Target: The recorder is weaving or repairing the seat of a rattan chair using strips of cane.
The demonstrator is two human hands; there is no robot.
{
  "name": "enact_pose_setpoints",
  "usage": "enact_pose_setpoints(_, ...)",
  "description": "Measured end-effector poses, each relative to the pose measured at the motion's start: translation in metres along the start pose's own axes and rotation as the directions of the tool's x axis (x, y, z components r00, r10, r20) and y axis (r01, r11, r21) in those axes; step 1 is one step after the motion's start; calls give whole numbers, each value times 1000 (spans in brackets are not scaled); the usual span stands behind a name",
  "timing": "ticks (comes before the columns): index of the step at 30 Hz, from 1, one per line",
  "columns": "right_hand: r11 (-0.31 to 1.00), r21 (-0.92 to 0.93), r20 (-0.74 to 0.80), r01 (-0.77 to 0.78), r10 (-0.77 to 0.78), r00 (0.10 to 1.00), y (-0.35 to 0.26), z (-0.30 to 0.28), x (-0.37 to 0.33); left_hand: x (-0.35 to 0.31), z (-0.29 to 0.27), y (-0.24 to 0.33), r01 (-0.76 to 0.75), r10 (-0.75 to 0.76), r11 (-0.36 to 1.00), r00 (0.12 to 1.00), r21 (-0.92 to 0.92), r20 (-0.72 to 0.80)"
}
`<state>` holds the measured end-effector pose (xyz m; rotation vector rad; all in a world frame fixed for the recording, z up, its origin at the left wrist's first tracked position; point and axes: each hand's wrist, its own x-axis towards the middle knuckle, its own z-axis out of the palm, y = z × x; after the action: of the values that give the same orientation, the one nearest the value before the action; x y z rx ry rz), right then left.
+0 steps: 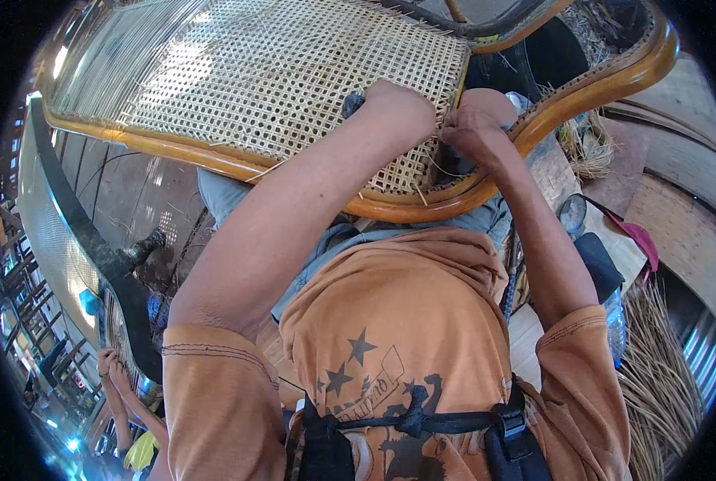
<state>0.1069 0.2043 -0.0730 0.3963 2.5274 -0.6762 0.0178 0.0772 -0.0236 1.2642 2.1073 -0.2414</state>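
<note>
Cane panel (237, 88) sits in a curved wooden frame (422, 210) right in front of the orange shirt (406, 305), with both hands up by its right end. Left hand (402, 108) is bent over the panel, right hand (480, 124) curls near the crossbar (461, 80) (can't tell if either's gripping anything, fingers mostly hidden). Past the crossbar, the frame's loop has open room.

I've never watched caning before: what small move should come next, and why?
I'd perhaps tuck in the loose cane strand, because its end juts over the near wooden rail, past the edge of the woven cane panel.
</note>
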Motion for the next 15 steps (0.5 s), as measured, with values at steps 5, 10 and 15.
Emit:
enact_pose_setpoints(5,998,-3,-144,57,-57,988,-5,14,-13,-5,-2,-5,5,-1,999,994,-39,105)
enact_pose_setpoints(10,997,35,-228,-64,70,971,-12,18,-15,5,3,1,36,-36,998,999,-43,-17)
enact_pose_setpoints(15,906,-423,-131,-25,-33,991,-21,-17,-9,-16,2,-23,156,-159,985,987,-75,-27)
